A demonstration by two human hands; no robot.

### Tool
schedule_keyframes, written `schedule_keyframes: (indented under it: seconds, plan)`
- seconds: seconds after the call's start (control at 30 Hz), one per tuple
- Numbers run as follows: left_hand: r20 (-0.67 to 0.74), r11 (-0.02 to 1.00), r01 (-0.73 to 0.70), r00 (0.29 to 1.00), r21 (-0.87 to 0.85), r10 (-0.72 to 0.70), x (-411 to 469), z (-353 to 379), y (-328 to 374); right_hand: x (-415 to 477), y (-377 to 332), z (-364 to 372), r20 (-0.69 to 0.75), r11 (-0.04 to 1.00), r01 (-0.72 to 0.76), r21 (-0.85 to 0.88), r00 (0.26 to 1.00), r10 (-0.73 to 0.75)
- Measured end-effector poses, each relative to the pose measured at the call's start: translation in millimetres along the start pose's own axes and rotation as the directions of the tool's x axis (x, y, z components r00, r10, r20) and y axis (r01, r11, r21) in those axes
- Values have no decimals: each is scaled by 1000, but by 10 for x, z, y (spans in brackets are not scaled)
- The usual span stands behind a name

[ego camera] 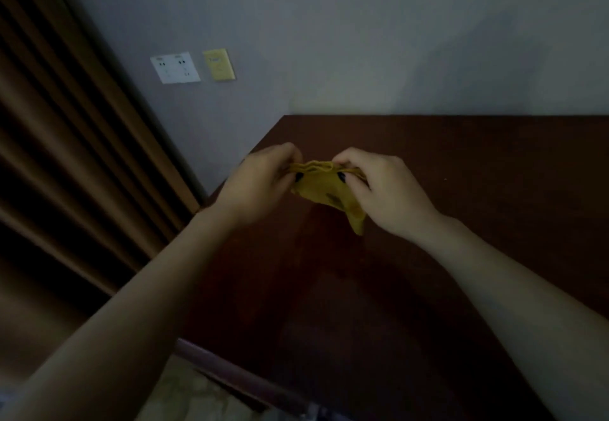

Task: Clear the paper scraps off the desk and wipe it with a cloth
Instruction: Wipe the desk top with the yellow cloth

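Observation:
A small yellow cloth (324,188) hangs bunched between my two hands, above the left part of the dark brown wooden desk (461,223). My left hand (260,183) pinches its left upper edge. My right hand (382,186) pinches the right upper edge, and a corner of the cloth droops below it. One tiny pale speck (445,179) lies on the desk to the right of my hands; I cannot tell if it is a paper scrap.
A brown curtain (66,157) hangs along the left. Two wall plates, one white (175,67) and one yellow (218,65), sit on the grey wall behind the desk. The desk's left edge (230,374) runs diagonally toward the bottom, with pale floor beyond it.

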State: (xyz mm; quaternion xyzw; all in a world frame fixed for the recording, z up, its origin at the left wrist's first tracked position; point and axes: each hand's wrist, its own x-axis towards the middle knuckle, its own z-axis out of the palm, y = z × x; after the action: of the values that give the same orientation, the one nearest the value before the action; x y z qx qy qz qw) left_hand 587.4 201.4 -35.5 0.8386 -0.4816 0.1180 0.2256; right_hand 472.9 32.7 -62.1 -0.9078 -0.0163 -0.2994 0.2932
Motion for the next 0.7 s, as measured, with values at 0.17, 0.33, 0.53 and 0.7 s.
schedule_keyframes:
  seconds: [0.17,0.33,0.53,0.7]
  plan:
    - [60,999,-29,998,-24,30,-600,-197,-197,-212,-495,226,108,998,-60,-13,992,61]
    - [130,996,-64,990,58,56,-1083,-394,-468,-314,-836,460,406,988,21,-156,913,45]
    - [259,976,-77,966,203,22,-1314,-302,-785,-305,-873,883,659,880,177,-440,730,183]
    - [234,963,47,966,267,-112,-1000,-184,-1041,65,-621,1116,544,840,180,-512,825,155]
